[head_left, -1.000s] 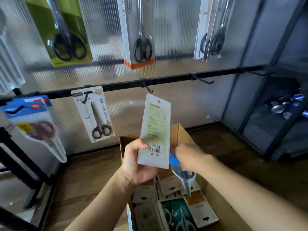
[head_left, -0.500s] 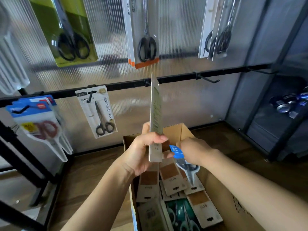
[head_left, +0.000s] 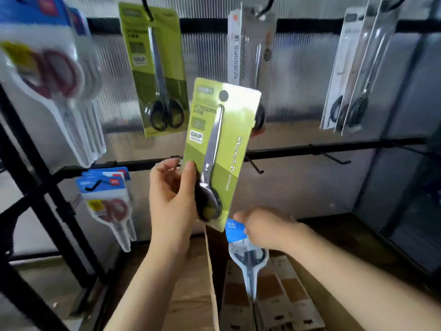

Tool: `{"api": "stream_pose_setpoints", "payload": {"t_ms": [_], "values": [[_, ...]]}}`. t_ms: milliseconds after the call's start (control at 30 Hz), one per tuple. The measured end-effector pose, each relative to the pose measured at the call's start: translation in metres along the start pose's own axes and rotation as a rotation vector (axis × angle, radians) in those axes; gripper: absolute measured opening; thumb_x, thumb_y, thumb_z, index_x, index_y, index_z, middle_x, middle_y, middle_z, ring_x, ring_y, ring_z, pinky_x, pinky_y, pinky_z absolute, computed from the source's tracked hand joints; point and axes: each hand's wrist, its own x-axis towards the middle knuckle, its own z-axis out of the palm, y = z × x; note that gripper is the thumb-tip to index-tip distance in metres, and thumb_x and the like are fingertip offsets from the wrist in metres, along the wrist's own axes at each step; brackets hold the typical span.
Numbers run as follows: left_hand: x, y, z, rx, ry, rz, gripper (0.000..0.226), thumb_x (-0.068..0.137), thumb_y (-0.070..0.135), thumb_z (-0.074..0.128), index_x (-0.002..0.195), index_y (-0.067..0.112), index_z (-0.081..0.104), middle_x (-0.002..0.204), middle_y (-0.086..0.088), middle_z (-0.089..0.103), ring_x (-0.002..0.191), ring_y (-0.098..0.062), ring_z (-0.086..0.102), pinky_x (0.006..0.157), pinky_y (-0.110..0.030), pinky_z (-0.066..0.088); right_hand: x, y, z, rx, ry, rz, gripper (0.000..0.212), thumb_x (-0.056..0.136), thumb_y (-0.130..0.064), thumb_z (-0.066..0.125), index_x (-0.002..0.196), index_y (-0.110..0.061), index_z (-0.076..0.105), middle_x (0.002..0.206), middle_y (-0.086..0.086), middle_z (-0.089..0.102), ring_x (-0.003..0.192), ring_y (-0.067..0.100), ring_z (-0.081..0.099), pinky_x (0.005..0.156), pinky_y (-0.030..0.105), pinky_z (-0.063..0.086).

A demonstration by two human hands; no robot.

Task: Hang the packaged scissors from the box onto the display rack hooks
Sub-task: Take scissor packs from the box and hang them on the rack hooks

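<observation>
My left hand [head_left: 170, 201] grips the lower edge of a green packaged pair of scissors [head_left: 222, 139], held upright with its printed front toward me and its hang hole at the top. My right hand [head_left: 267, 229] pinches the blue header of a clear-packed small pair of scissors [head_left: 248, 259], which hangs blade-down over the open cardboard box [head_left: 212, 271]. Several brown-carded packs [head_left: 281, 297] lie inside the box. A matching green pack [head_left: 155, 72] hangs on an upper hook just left of the one I hold.
Bare hooks [head_left: 254, 166] [head_left: 334, 158] stick out from the lower black rail. Grey scissor packs [head_left: 253, 60] [head_left: 353, 75] hang on the upper rail. Red-handled scissor packs [head_left: 47, 80] [head_left: 107, 199] hang at left on a black frame [head_left: 35, 182]. A dark shelf unit [head_left: 417, 187] stands at right.
My left hand has turned the pack from back, through edge-on, to front and raised it. The view tilted upward. My right hand kept its hold on the blue-headed pack.
</observation>
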Motion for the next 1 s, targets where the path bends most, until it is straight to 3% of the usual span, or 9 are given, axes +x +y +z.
{"api": "stream_pose_setpoints", "payload": {"t_ms": [67,167,333,433,500,567,700,800,1000], "values": [[0.011,0.011,-0.008,0.024,0.026,0.043,0.009,0.092,0.020,0.058,0.100,0.015,0.058,0.074,0.008,0.062,0.065,0.003,0.056,0.062,-0.010,0.044,0.011,-0.009,-0.005,0.004,0.038,-0.035,0.015,0.089,-0.004,0.046,0.086,-0.018,0.042,0.074,-0.001,0.040,0.075,0.024,0.043,0.057,0.027,0.033],[0.028,0.026,-0.018,0.066,0.006,0.085,0.018,0.093,0.022,0.057,0.085,0.008,0.064,0.074,-0.005,0.062,0.069,-0.010,0.054,0.065,-0.024,0.044,0.027,-0.019,-0.012,0.026,0.077,-0.070,0.031,0.089,-0.005,0.045,0.069,-0.020,0.028,0.069,-0.002,0.033,0.073,0.026,0.045,0.051,0.028,0.029],[0.054,0.052,-0.023,0.059,0.029,0.124,0.023,0.093,0.028,0.057,0.077,0.013,0.063,0.074,-0.010,0.056,0.069,-0.019,0.049,0.066,-0.035,0.040,0.044,-0.031,-0.030,0.060,0.223,-0.128,0.012,0.090,-0.005,0.043,0.090,-0.017,0.041,0.090,0.009,0.053,0.079,0.028,0.050,0.063,0.032,0.039],[0.070,0.070,-0.018,0.071,0.058,0.181,0.023,0.093,0.026,0.058,0.072,0.018,0.064,0.066,0.001,0.062,0.064,-0.011,0.054,0.062,-0.028,0.044,0.053,-0.035,-0.036,0.157,0.310,-0.090,0.011,0.090,-0.010,0.046,0.097,-0.015,0.054,0.094,0.012,0.062,0.079,0.029,0.054,0.062,0.031,0.038],[0.081,0.081,-0.014,0.066,0.085,0.202,0.022,0.093,0.024,0.059,0.073,0.020,0.066,0.061,0.012,0.064,0.059,0.000,0.055,0.059,-0.014,0.044,0.059,-0.038,-0.038,0.212,0.362,-0.062,0.014,0.087,-0.013,0.047,0.097,-0.011,0.057,0.090,0.012,0.064,0.080,0.030,0.056,0.061,0.031,0.037],[0.089,0.088,-0.012,0.084,0.101,0.214,0.020,0.093,0.024,0.059,0.075,0.020,0.067,0.062,0.012,0.065,0.058,0.005,0.055,0.056,-0.008,0.043,0.063,-0.042,-0.038,0.257,0.390,-0.051,0.017,0.086,-0.014,0.047,0.098,-0.011,0.059,0.091,0.011,0.064,0.082,0.029,0.057,0.061,0.030,0.038],[0.098,0.087,-0.011,0.081,0.130,0.157,0.019,0.092,0.025,0.060,0.076,0.019,0.068,0.069,0.005,0.067,0.058,0.001,0.056,0.056,-0.012,0.046,0.063,-0.039,-0.037,0.270,0.416,-0.059,0.019,0.090,-0.019,0.047,0.105,-0.018,0.060,0.100,0.005,0.066,0.078,0.019,0.051,0.056,0.026,0.034],[0.102,0.084,-0.011,0.068,0.167,0.101,0.018,0.090,0.027,0.062,0.076,0.018,0.069,0.071,0.000,0.068,0.065,-0.009,0.059,0.066,-0.027,0.050,0.063,-0.034,-0.036,0.296,0.451,-0.037,0.015,0.089,-0.023,0.048,0.099,-0.022,0.059,0.094,0.001,0.065,0.077,0.018,0.052,0.054,0.018,0.031],[0.107,0.081,-0.008,0.117,0.182,0.094,0.019,0.089,0.028,0.062,0.076,0.018,0.071,0.071,-0.003,0.069,0.065,-0.014,0.060,0.070,-0.037,0.054,0.067,-0.035,-0.036,0.313,0.462,-0.039,0.014,0.090,-0.026,0.049,0.099,-0.023,0.058,0.088,0.000,0.063,0.076,0.017,0.051,0.053,0.019,0.031]]}}
